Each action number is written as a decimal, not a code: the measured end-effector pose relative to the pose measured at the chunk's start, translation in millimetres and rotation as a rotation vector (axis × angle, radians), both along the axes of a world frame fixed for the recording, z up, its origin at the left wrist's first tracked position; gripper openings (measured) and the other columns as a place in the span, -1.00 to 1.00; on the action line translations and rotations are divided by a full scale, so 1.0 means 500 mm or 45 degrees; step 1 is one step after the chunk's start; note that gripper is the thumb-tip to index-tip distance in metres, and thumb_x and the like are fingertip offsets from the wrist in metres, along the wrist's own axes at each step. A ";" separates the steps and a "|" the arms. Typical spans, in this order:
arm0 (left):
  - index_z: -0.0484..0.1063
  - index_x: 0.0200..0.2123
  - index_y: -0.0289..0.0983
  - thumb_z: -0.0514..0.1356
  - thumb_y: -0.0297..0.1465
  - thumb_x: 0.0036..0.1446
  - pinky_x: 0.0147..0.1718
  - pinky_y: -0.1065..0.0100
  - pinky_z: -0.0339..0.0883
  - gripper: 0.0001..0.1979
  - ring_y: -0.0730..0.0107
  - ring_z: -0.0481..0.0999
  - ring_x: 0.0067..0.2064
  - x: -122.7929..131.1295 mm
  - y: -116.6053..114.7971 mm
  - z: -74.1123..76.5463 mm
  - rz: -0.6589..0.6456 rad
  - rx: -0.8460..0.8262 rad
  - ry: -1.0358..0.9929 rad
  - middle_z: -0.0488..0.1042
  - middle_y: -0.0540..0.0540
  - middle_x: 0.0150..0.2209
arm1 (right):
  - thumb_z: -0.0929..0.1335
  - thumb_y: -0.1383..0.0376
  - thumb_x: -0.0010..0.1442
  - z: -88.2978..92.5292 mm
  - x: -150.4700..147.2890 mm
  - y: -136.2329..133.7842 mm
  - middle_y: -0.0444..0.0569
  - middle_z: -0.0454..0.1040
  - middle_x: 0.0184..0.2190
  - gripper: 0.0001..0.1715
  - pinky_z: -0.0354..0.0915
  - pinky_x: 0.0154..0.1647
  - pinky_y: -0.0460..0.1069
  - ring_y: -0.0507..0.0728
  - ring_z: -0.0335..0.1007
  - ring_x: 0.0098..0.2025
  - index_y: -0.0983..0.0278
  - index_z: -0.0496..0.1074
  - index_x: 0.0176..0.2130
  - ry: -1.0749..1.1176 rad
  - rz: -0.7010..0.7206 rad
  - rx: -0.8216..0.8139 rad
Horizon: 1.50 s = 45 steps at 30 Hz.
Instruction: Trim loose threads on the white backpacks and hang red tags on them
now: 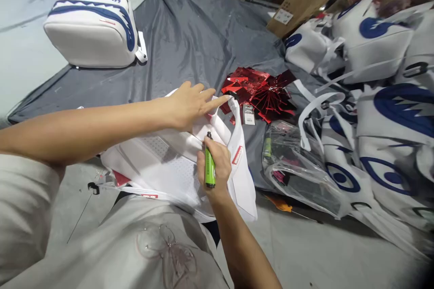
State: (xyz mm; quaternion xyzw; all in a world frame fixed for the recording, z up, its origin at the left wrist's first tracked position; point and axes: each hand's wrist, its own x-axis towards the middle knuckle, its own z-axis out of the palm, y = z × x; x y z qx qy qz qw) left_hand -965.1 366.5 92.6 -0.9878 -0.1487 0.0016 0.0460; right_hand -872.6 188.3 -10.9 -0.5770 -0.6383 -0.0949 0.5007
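Observation:
A white backpack (149, 158) with red labels lies at the table's near edge, partly hidden by my arms. My left hand (190, 104) rests on its upper part with fingers stretched out, the fingertip near a black buckle (231, 95). A green marker (210, 169) is gripped in my right hand (219, 167), its black tip pointing away from me over the white fabric. Whether the tip touches the fabric I cannot tell.
A finished-looking white backpack (91, 45) reading "NEW YORK" stands at far left. Red foil strips (259, 90) and a small tag (248, 116) lie beyond my hands. At right are a clear plastic bag (305, 185), piled white-and-blue bags (376, 49) and a cardboard box (294, 4).

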 end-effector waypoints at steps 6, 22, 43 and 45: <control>-0.12 0.43 -0.16 0.39 -0.22 -0.02 0.20 -0.01 0.10 0.05 -0.09 0.31 0.19 0.000 0.043 -0.059 -0.008 0.012 -0.020 0.32 -0.23 0.23 | 0.31 0.35 0.31 -0.006 -0.018 0.004 -0.02 0.54 -0.27 -0.74 0.34 -0.10 0.10 0.15 0.47 -0.22 0.24 0.42 0.01 0.029 0.069 -0.121; -0.16 0.44 -0.26 0.29 -0.27 0.16 0.30 -0.17 -0.05 -0.08 -0.19 0.14 0.35 -0.023 -0.017 -0.063 0.105 0.098 -0.111 0.06 -0.38 0.40 | 0.33 0.21 0.35 0.029 0.059 0.020 0.04 0.58 -0.15 -0.59 0.42 -0.01 0.09 0.19 0.54 -0.11 0.23 0.33 0.15 -0.092 -0.110 -0.258; -0.21 0.45 -0.18 0.23 -0.37 0.18 0.27 -0.38 -0.13 -0.10 -0.26 -0.15 0.46 0.004 -0.011 -0.092 0.206 0.067 -0.121 -0.18 -0.35 0.47 | 0.32 0.46 0.16 0.039 0.053 0.130 0.44 0.26 0.21 -0.29 -0.02 0.31 0.41 0.49 -0.04 0.38 0.52 0.16 0.27 -0.678 -0.451 -0.862; -0.21 0.46 -0.21 0.25 -0.34 0.18 0.27 -0.34 -0.08 -0.08 -0.28 -0.05 0.44 0.010 -0.010 -0.093 0.202 0.076 -0.083 -0.10 -0.39 0.45 | 0.32 0.45 0.16 0.034 0.056 0.136 0.43 0.27 0.22 -0.30 -0.01 0.30 0.40 0.49 -0.02 0.37 0.52 0.16 0.27 -0.661 -0.460 -0.850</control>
